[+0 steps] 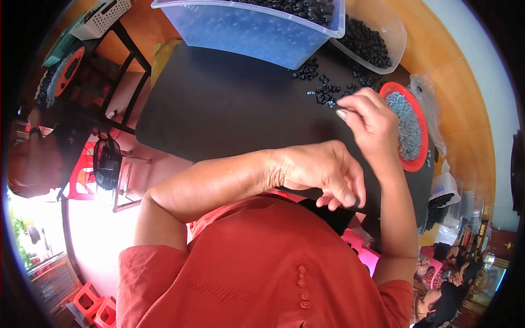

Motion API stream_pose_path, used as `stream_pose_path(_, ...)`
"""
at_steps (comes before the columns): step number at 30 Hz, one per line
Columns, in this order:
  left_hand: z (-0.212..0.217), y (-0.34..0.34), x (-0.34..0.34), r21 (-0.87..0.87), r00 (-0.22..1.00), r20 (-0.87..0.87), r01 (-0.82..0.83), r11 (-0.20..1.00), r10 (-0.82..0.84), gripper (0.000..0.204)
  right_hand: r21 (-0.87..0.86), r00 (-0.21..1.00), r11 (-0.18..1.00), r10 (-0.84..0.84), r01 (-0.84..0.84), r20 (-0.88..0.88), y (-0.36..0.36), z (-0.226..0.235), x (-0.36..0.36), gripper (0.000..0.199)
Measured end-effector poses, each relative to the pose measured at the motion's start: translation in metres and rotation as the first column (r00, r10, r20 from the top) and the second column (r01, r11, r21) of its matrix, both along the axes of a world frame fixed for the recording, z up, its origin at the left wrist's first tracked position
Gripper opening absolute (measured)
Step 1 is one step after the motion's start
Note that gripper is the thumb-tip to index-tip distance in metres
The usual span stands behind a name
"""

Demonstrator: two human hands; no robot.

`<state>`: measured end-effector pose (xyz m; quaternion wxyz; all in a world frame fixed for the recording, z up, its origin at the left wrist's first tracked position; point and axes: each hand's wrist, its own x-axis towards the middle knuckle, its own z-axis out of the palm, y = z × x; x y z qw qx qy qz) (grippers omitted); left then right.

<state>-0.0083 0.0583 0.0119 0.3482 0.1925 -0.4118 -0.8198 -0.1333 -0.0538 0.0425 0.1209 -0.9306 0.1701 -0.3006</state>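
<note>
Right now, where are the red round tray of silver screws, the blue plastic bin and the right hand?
Red round tray of silver screws (421, 127), head view, right rim.
Blue plastic bin (240, 30), head view, front wall.
Right hand (372, 117), head view, back of hand.

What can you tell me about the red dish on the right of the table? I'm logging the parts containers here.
The red dish is a shallow round tray with a raised rim, plastic by its look. It sits on the right edge of the black table, heaped with small shiny silver metal parts. The right hand overlaps its left side, hiding part of the rim. A crumpled clear plastic bag lies against its far side.
</note>
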Motion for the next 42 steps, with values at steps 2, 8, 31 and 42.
stream_pose_path(2,0.000,0.003,0.000,-0.036,0.999,-0.030,0.044,0.998,-0.045,0.019,-0.234,0.993,0.967,0.084,-0.102,-0.086,-0.005,-0.003,0.022,0.018)
stream_pose_path(8,-0.003,0.001,0.000,-0.128,0.998,-0.054,0.029,0.991,-0.036,0.020,-0.461,0.968,0.875,0.032,-0.147,-0.247,-0.017,-0.028,0.050,0.018)
stream_pose_path(31,0.008,-0.019,0.011,0.277,0.712,-0.221,-0.609,0.743,0.666,0.018,0.642,0.891,0.690,0.008,-0.334,0.454,0.014,0.014,-0.014,0.007)
stream_pose_path(42,0.027,-0.030,0.005,0.251,0.739,-0.244,-0.577,0.777,0.628,0.018,0.642,0.833,0.678,-0.077,-0.360,0.548,0.009,0.005,-0.021,0.007)
